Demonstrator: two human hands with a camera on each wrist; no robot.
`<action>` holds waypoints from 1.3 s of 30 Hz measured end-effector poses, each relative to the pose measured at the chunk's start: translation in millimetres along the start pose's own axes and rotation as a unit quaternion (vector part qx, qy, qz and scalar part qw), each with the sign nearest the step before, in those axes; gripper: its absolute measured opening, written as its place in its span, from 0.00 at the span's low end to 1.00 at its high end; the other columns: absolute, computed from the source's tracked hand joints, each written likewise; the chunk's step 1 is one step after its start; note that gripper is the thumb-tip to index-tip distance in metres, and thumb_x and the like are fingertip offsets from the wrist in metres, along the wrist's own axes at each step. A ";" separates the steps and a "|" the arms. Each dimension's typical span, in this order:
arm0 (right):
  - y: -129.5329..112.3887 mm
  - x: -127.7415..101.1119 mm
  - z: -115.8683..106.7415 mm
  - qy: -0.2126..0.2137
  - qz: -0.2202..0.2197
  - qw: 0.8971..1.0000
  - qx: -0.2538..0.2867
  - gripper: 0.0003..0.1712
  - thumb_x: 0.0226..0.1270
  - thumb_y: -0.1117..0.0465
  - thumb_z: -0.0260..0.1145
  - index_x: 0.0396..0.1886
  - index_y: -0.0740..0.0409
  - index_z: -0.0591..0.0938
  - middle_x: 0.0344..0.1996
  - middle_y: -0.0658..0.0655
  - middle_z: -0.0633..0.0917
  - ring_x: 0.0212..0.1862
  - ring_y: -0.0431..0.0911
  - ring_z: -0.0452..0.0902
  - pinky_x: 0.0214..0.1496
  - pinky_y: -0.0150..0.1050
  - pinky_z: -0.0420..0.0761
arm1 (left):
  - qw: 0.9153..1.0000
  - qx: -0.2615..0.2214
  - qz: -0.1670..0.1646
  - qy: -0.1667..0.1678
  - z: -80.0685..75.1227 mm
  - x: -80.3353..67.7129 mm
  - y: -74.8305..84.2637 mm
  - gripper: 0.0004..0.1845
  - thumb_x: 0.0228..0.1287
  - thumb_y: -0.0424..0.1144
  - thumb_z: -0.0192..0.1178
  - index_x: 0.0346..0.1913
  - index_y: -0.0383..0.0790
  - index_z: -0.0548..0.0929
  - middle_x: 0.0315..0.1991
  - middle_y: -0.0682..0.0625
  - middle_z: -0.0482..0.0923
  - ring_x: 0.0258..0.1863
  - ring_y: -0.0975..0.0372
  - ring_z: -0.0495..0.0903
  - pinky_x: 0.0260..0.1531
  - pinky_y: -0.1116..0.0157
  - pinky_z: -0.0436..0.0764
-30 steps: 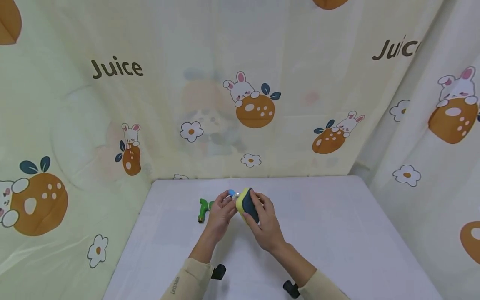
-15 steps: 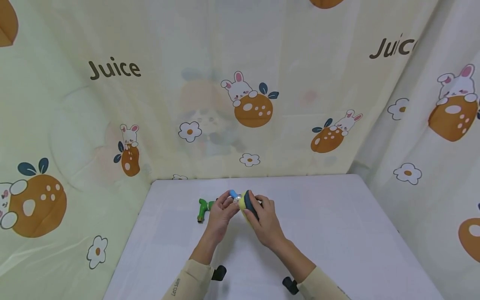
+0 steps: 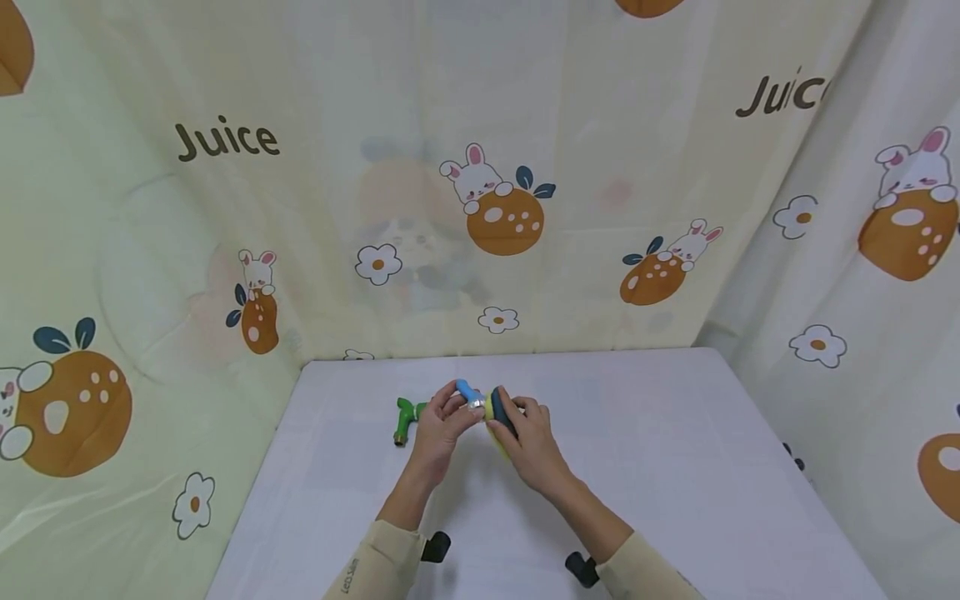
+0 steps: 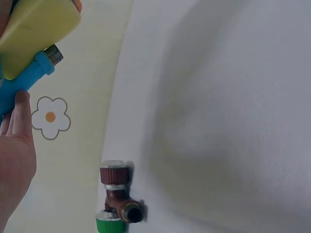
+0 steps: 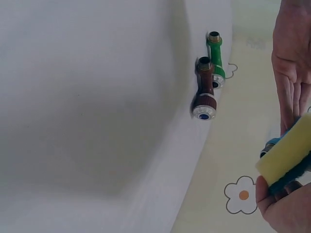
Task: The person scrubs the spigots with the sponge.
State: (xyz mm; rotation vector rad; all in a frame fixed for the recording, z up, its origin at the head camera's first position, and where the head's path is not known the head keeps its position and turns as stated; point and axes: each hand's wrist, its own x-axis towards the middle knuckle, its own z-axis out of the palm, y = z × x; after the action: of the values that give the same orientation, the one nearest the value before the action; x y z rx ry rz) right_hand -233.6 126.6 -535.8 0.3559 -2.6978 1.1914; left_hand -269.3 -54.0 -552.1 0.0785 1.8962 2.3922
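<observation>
Above the white worktop (image 3: 637,467), the left hand (image 3: 438,425) pinches a blue valve (image 3: 469,391), its threaded end pointing toward three o'clock. The right hand (image 3: 528,442) grasps a yellow sponge (image 3: 497,408) pressed against that end. A green valve (image 3: 407,414) lies at nine o'clock of the left grip.

valves: 3 (blue (image 3: 469,392), green (image 5: 215,62), brown (image 5: 204,92)) | sponge (image 5: 286,156): 1 | hands: 2, possibly more hidden
</observation>
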 end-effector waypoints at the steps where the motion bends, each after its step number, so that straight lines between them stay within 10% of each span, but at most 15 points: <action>1: 0.8 1.0 -0.6 -0.008 0.003 1.000 0.000 0.36 0.81 0.44 0.58 0.81 0.52 0.65 0.65 0.65 0.74 0.55 0.53 0.66 0.50 0.47 0.79 | 1.000 -0.001 0.001 -0.001 -0.3 -0.2 -0.1 0.46 0.61 0.39 0.76 0.79 0.40 0.63 0.64 0.42 0.81 0.60 0.58 0.84 0.61 0.64 0.82; 9: 12.9 3.0 -1.6 -0.036 0.002 0.995 -0.088 0.36 0.79 0.46 0.62 0.79 0.54 0.68 0.63 0.68 0.75 0.55 0.57 0.67 0.51 0.52 0.78 | 0.999 0.022 0.010 -0.045 -1.1 -0.8 0.4 0.47 0.59 0.35 0.77 0.79 0.40 0.64 0.65 0.38 0.79 0.63 0.55 0.84 0.59 0.63 0.84; 20: 24.1 1.6 2.0 0.013 -0.036 0.964 -0.264 0.37 0.73 0.43 0.68 0.76 0.53 0.73 0.60 0.70 0.77 0.53 0.60 0.71 0.50 0.53 0.81 | 0.997 0.047 0.015 -0.051 5.5 -3.2 1.9 0.47 0.57 0.38 0.79 0.77 0.41 0.65 0.64 0.41 0.80 0.62 0.53 0.83 0.57 0.62 0.85; 32: 35.4 -0.9 -1.1 0.028 -0.003 0.988 -0.153 0.41 0.73 0.42 0.67 0.79 0.55 0.69 0.61 0.67 0.76 0.55 0.56 0.73 0.42 0.49 0.85 | 0.999 0.029 -0.005 0.033 1.5 2.1 0.5 0.41 0.61 0.40 0.76 0.74 0.41 0.67 0.62 0.45 0.73 0.55 0.61 0.81 0.59 0.65 0.82; 39: 24.4 -3.2 2.4 0.103 -0.129 0.984 -0.069 0.49 0.67 0.48 0.75 0.83 0.49 0.62 0.66 0.62 0.72 0.61 0.55 0.71 0.51 0.52 0.87 | 0.996 -0.038 -0.001 0.082 1.3 8.8 4.3 0.40 0.65 0.37 0.70 0.78 0.44 0.64 0.64 0.45 0.72 0.49 0.63 0.78 0.54 0.65 0.84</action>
State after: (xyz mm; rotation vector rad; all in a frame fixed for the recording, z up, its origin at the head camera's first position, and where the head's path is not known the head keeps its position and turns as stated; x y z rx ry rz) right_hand -237.6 141.2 -555.4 0.5126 -2.4491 0.9109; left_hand -278.0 -52.8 -547.7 -0.1298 1.8660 2.5370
